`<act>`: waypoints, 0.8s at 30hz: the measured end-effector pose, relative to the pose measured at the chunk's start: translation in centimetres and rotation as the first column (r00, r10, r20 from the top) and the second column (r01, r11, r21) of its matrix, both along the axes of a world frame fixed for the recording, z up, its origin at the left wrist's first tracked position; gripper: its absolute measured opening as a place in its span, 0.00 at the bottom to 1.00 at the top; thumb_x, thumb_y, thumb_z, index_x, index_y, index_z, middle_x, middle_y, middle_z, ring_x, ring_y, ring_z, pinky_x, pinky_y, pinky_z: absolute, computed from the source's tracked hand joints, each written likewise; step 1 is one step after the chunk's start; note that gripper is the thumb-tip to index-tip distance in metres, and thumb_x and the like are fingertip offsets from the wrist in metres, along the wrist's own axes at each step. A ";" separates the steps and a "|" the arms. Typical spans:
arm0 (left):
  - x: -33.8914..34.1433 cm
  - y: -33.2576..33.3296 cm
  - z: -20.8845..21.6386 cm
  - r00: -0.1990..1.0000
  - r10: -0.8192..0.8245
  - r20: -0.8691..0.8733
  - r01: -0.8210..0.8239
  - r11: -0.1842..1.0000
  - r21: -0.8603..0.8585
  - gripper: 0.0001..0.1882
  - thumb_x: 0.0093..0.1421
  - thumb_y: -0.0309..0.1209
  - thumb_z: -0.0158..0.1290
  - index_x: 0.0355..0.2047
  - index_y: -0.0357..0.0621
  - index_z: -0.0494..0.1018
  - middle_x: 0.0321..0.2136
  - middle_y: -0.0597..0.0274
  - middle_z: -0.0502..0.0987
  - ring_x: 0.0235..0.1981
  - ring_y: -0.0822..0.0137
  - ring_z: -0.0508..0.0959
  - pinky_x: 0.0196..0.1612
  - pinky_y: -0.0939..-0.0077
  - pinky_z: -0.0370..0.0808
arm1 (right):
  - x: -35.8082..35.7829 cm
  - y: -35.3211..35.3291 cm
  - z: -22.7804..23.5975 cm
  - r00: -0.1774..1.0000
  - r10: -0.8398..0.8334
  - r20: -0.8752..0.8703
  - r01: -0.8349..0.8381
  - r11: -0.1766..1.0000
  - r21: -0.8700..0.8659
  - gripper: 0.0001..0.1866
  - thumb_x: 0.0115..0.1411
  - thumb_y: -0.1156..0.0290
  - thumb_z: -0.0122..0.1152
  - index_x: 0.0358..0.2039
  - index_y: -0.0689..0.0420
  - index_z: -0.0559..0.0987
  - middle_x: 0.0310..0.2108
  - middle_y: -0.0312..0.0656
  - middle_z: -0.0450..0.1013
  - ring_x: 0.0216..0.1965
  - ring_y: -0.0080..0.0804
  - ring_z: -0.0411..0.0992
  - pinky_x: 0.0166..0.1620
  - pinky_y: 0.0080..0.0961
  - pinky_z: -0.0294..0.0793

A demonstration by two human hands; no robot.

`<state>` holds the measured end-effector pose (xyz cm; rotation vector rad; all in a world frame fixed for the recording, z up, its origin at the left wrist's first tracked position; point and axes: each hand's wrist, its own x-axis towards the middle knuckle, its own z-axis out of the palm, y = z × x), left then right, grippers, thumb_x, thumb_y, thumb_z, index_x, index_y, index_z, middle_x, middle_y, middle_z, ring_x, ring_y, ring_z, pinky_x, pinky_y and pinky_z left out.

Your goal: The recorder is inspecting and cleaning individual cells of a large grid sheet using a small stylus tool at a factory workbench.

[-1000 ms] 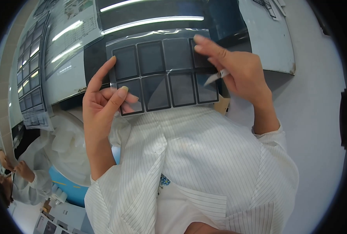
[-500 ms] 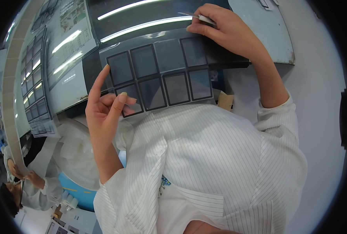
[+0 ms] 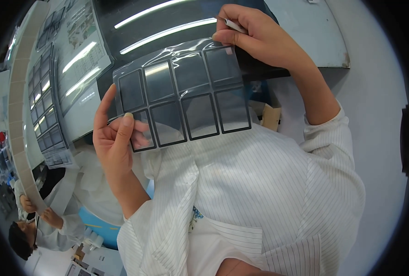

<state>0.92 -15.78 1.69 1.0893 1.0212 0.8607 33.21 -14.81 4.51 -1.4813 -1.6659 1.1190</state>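
Note:
A clear plastic sheet (image 3: 199,117) bearing two rows of black-framed rectangles is held up, tilted, in front of my striped shirt. My left hand (image 3: 117,140) grips its left edge, thumb in front and other fingers showing through from behind. At the far right corner, my right hand (image 3: 264,41) pinches the sheet between thumb and a finger; a fingertip shows through the plastic. That same hand also keeps a slim tool (image 3: 235,26) with a white handle and a thin dark tip tucked in its fingers. Its exact kind is unclear.
Behind the sheet lies a dark glossy work surface (image 3: 144,20) reflecting strip lights. Similar framed sheets (image 3: 45,106) lie at the left, by a printed paper (image 3: 82,55). A cardboard piece (image 3: 271,118) sits below the table edge. Another person (image 3: 52,225) works at lower left.
The sheet has been raised and tilted, shifting slightly left with my left hand. My right hand has moved slightly left and now has hold of the sheet's far right corner.

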 end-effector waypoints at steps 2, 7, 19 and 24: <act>-0.1 0.0 0.1 1.000 -0.007 -0.013 0.007 1.000 0.000 0.29 0.63 0.23 0.52 0.64 0.39 0.58 0.23 0.55 0.81 0.16 0.76 0.76 0.20 0.86 0.74 | 0.1 -0.1 -0.2 1.000 0.009 0.012 -0.010 1.000 0.014 0.08 0.64 0.75 0.55 0.29 0.62 0.68 0.24 0.40 0.70 0.25 0.25 0.72 0.31 0.23 0.69; -0.3 -0.1 0.3 0.999 -0.008 -0.040 0.007 1.000 -0.014 0.29 0.63 0.23 0.52 0.64 0.39 0.58 0.23 0.55 0.81 0.16 0.77 0.76 0.19 0.87 0.74 | -0.1 -0.1 -0.4 1.000 0.021 -0.022 -0.021 1.000 -0.018 0.08 0.64 0.74 0.56 0.30 0.62 0.68 0.23 0.40 0.70 0.25 0.26 0.71 0.31 0.24 0.69; -0.7 0.1 0.6 0.999 0.005 -0.039 -0.007 0.999 -0.046 0.30 0.62 0.24 0.53 0.64 0.39 0.58 0.23 0.56 0.81 0.15 0.77 0.76 0.18 0.88 0.72 | -0.1 0.0 -1.0 0.999 0.036 -0.027 -0.036 0.999 0.004 0.08 0.64 0.73 0.56 0.30 0.62 0.68 0.21 0.40 0.70 0.24 0.26 0.70 0.29 0.23 0.68; -0.3 0.3 0.5 1.000 -0.013 0.007 0.013 0.998 -0.068 0.31 0.61 0.22 0.53 0.64 0.40 0.58 0.23 0.55 0.81 0.15 0.76 0.76 0.18 0.89 0.69 | 0.4 0.1 -2.4 0.990 0.079 0.118 -0.093 0.989 0.119 0.10 0.66 0.67 0.56 0.31 0.57 0.68 0.22 0.34 0.64 0.24 0.19 0.64 0.31 0.18 0.65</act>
